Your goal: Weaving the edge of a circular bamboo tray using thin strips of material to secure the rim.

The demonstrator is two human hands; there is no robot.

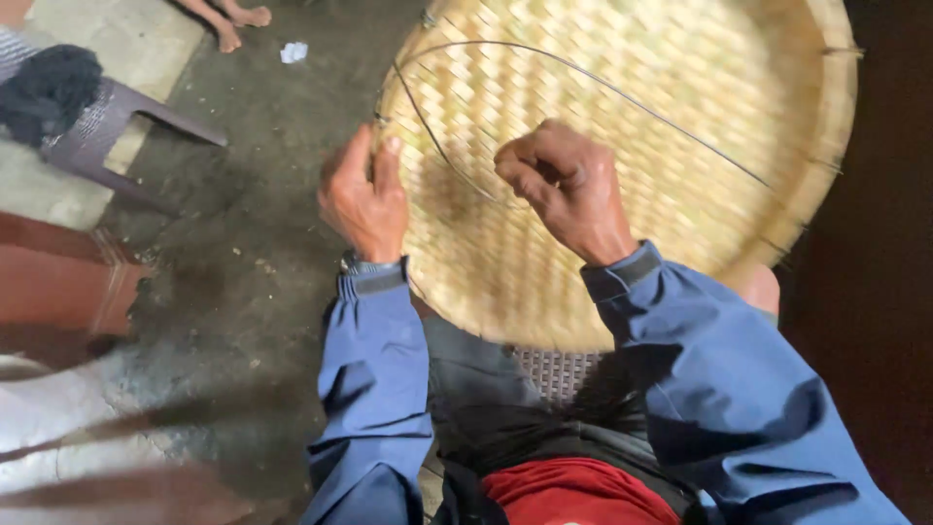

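a: what's closest to you?
b: your lap. red cloth (573,491) at the bottom edge, dark fabric above it, and both your arms in blue sleeves (374,389) w/ dark cuffs. a bit of woven seat shows btwn your arms, just under the tray.

a: and your left hand?
b: your left hand (364,199) grips the left rim of the woven bamboo tray (680,107). thumb and fingers wrap over the edge, clenched on it. watch at the wrist.

a: right hand?
b: your right hand (569,185) sits over the tray's inner face, near the middle-left. fingers curled tight, pinching a thin wire (622,97). frame is blurry, so can't tell the exact pinch pt.

a: where's the tray?
b: propped on your lap, tilted up toward you, filling the top centre and right of the view. round, shallow, pale yellow weave w/ a thicker rim. the wire runs in a long arc across its face, from the left rim near your left hand out toward the right rim.

a: farther out?
b: dark concrete floor (253,224) on the left. a grey plastic chair (107,126) top left w/ dark cloth on it, a small white scrap (293,52) on the floor, and another person's bare feet (238,19) at the top edge.
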